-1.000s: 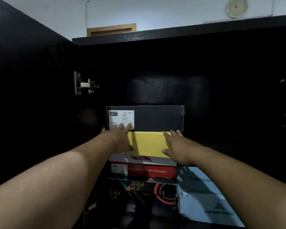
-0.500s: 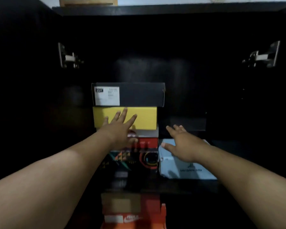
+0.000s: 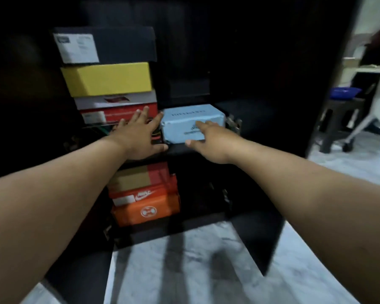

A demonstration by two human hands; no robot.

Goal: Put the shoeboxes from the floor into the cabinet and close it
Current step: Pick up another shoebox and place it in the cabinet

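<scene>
A lived-in home or small office room: a dark cabinet [image 3: 261,62] stacked with shoeboxes [image 3: 106,79] stands on pale marble-look floor [image 3: 184,270], a stool [image 3: 340,119] and white worktop [image 3: 373,70] far right.

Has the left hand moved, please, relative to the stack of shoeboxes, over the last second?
Yes. The left hand has dropped down the stack, from the yellow box to below the red box.
</scene>
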